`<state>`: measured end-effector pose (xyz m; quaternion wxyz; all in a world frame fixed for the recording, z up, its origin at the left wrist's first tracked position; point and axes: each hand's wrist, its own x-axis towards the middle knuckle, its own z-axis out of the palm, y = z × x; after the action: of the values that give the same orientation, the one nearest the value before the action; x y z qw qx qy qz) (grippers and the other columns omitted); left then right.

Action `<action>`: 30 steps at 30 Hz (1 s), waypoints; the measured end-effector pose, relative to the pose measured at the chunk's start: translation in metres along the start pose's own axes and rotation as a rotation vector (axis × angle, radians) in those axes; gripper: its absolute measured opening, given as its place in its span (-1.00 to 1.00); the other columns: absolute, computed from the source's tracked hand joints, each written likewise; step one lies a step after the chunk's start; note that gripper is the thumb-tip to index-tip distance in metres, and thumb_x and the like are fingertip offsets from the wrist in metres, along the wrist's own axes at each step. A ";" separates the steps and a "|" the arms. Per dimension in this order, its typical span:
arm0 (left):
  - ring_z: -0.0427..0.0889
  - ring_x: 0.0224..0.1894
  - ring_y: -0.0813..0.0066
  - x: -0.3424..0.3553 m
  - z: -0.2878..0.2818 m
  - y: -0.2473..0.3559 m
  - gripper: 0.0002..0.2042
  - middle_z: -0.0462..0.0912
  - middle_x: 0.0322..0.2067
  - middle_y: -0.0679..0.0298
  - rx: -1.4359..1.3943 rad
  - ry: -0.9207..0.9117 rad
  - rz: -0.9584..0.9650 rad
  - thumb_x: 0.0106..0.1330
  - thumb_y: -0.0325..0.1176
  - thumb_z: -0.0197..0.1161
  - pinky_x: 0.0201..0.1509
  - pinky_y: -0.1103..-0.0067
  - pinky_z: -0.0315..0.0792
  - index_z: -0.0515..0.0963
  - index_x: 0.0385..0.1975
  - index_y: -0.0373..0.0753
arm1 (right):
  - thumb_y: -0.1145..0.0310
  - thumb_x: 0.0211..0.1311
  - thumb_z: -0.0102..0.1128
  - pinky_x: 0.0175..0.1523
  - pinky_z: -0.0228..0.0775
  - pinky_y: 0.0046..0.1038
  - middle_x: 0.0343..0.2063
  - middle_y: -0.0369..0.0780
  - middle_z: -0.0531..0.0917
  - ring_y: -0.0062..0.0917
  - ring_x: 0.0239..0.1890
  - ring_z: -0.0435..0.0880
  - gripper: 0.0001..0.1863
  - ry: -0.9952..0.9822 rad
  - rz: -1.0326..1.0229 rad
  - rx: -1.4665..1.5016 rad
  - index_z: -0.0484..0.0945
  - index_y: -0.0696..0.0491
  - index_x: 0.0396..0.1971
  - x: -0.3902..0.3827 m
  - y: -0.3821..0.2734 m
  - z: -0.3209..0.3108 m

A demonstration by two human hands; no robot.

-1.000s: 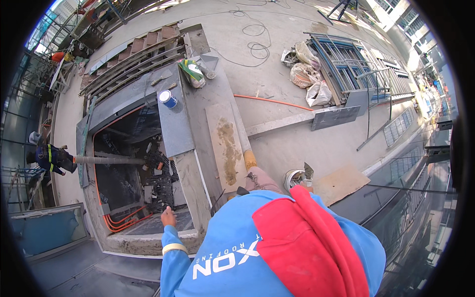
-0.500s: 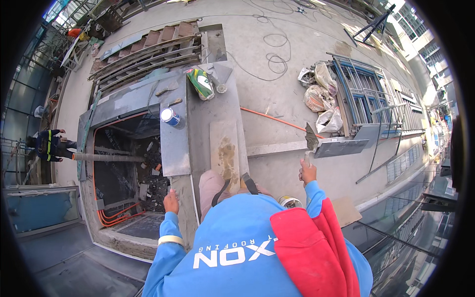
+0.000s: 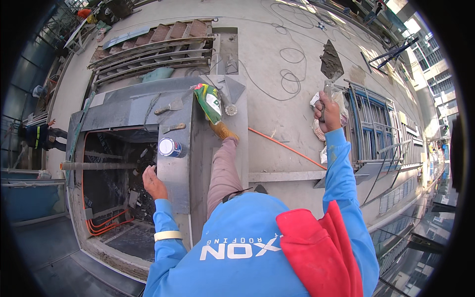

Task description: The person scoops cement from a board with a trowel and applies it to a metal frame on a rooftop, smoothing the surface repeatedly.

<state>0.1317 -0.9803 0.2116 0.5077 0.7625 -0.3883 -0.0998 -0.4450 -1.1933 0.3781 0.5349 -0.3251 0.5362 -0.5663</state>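
Note:
My right hand (image 3: 327, 113) is closed round the handle of a trowel (image 3: 331, 62), raised to the right with its pointed blade directed away from me and smeared with grey mortar. My left hand (image 3: 155, 184) hovers by the edge of the pit, fingers bent together; a small pale bit shows at the fingertips, too small to name. Closest to that hand is a white and blue can (image 3: 170, 147) on the grey ledge (image 3: 174, 178). Beyond the can lie a scraper (image 3: 174, 128) and a wider putty knife (image 3: 169, 106). A green and white bag (image 3: 208, 103) rests near my tan boot (image 3: 224, 131).
An open pit (image 3: 106, 185) with orange conduits (image 3: 110, 221) is at left; a pole (image 3: 99, 166) crosses it. A person in dark workwear (image 3: 42, 136) stands beyond. Blue metal frames (image 3: 373, 119) lie at right. An orange pipe (image 3: 287, 148) and loose cable (image 3: 292, 74) cross the floor.
The trowel in my right hand has moved forward and up, away from my body. My left hand has shifted forward and left, and my booted leg has come forward beside the bag.

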 end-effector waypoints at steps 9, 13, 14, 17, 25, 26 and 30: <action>0.60 0.07 0.14 0.266 0.210 0.039 -0.59 0.59 0.04 0.00 0.081 0.084 -0.068 0.60 -0.20 -0.06 0.18 0.35 0.47 0.66 -0.07 -0.40 | 0.19 0.31 0.35 -0.64 0.17 -0.54 -0.66 -0.38 0.39 -0.66 -0.74 0.35 -0.70 -0.048 0.275 -0.127 0.38 -0.03 -0.33 0.327 0.032 0.186; 0.59 0.07 0.15 0.314 0.238 0.070 -0.59 0.57 0.07 0.03 0.141 -0.054 0.000 0.60 -0.19 -0.06 0.15 0.39 0.46 0.65 -0.08 -0.41 | 0.20 0.28 0.36 -0.65 0.18 -0.54 -0.67 -0.39 0.39 -0.66 -0.75 0.35 -0.71 0.061 0.454 -0.203 0.38 -0.04 -0.33 0.329 0.045 0.170; 0.59 0.08 0.16 0.326 0.242 0.073 -0.58 0.56 0.08 0.04 0.046 -0.035 -0.064 0.60 -0.17 -0.08 0.14 0.41 0.45 0.65 -0.06 -0.40 | 0.20 0.27 0.36 -0.65 0.19 -0.54 -0.68 -0.39 0.38 -0.66 -0.75 0.36 -0.71 0.134 0.480 -0.214 0.38 -0.04 -0.33 0.325 0.045 0.162; 0.56 0.11 0.20 0.391 0.254 0.091 -0.47 0.59 0.09 0.11 -0.106 -0.018 -0.412 0.61 -0.02 -0.20 0.20 0.29 0.38 0.57 0.06 -0.37 | 0.21 0.24 0.39 -0.68 0.20 -0.51 -0.67 -0.36 0.42 -0.63 -0.76 0.34 -0.69 0.306 0.605 -0.187 0.39 -0.02 -0.33 0.320 0.042 0.138; 0.56 0.09 0.15 0.465 0.282 0.082 -0.32 0.61 0.10 0.07 -0.164 0.014 -0.373 0.60 0.15 -0.34 0.17 0.24 0.38 0.56 0.10 -0.36 | 0.19 0.26 0.38 -0.66 0.14 -0.52 -0.68 -0.40 0.38 -0.65 -0.73 0.34 -0.70 0.399 0.568 -0.079 0.38 -0.07 -0.35 0.450 0.001 0.170; 0.55 0.10 0.15 0.467 0.285 0.082 -0.29 0.61 0.10 0.07 -0.135 0.037 -0.421 0.58 0.19 -0.36 0.17 0.25 0.38 0.56 0.10 -0.36 | 0.19 0.26 0.39 -0.66 0.14 -0.52 -0.68 -0.40 0.38 -0.66 -0.73 0.35 -0.69 0.331 0.533 -0.090 0.37 -0.07 -0.35 0.476 -0.006 0.183; 0.54 0.14 0.13 0.462 0.289 0.094 -0.17 0.62 0.09 0.06 -0.098 0.106 -0.537 0.52 0.32 -0.44 0.15 0.25 0.39 0.57 0.10 -0.35 | 0.21 0.26 0.39 -0.67 0.16 -0.51 -0.69 -0.39 0.39 -0.67 -0.75 0.34 -0.68 0.121 0.413 -0.209 0.36 -0.04 -0.36 0.591 -0.024 0.249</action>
<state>0.2410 -1.5195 0.2687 0.5190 0.8168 -0.1398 -0.2097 -0.3451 -1.8258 0.3331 0.5696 -0.2274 0.6782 -0.4049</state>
